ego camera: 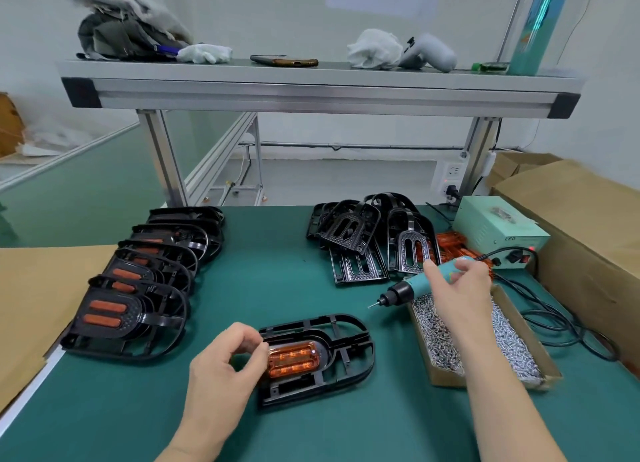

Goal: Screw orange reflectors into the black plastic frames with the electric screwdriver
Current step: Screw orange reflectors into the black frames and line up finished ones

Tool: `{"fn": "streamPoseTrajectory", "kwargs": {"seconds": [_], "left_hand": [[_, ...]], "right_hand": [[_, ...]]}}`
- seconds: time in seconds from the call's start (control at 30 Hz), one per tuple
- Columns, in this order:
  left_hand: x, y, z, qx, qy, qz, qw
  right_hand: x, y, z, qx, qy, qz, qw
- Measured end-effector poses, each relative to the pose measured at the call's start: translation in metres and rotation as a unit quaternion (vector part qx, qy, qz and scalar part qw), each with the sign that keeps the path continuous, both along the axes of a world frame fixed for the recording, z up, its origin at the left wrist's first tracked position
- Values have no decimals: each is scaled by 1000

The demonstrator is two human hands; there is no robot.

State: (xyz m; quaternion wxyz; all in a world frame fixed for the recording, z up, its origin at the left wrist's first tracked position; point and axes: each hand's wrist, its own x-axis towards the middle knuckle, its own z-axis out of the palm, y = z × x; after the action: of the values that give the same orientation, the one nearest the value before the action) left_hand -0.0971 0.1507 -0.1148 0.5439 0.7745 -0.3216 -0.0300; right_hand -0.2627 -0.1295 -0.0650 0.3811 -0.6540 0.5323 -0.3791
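Nearest on the desk [138,409], the left hand [225,368] pinches the left end of the orange reflector [292,357]. The reflector sits in the pocket of a black frame [327,347] that lies flat, its long axis running left to right. Up and to the right, clear of the frame, the right hand [457,288] has its grip closed round the teal electric screwdriver [415,286]. Its bit slants down and left toward the reflector's right end, the end nearer the tool, so the coming move looks like a short drop down-left. Whether the bit carries a screw is too small to tell. Under the right wrist sits a box of screws [446,380]; farther back lies a heap of bare frames [349,233].
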Motion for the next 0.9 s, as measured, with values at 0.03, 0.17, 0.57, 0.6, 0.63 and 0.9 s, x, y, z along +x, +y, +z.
{"fn": "streamPoseTrajectory", "kwargs": {"seconds": [0.03,0.17,0.57,0.6,0.63,0.9], "left_hand": [[0,0,-3,3,-6,9,1000],[3,-1,-8,1,-22,20,1000],[0,-3,-7,-20,10,34,999],[0,-3,-6,-19,8,32,999],[0,-3,-6,-21,6,31,999],[0,-2,-5,-35,12,17,999]], "right_hand": [[-2,-8,-5,20,33,3,999],[5,-17,-14,80,22,15,996],[21,-12,-16,238,-263,-81,932],[21,-11,-16,244,-273,-76,927],[21,-10,-14,249,-289,-67,922],[20,18,15,265,-533,22,803]]}}
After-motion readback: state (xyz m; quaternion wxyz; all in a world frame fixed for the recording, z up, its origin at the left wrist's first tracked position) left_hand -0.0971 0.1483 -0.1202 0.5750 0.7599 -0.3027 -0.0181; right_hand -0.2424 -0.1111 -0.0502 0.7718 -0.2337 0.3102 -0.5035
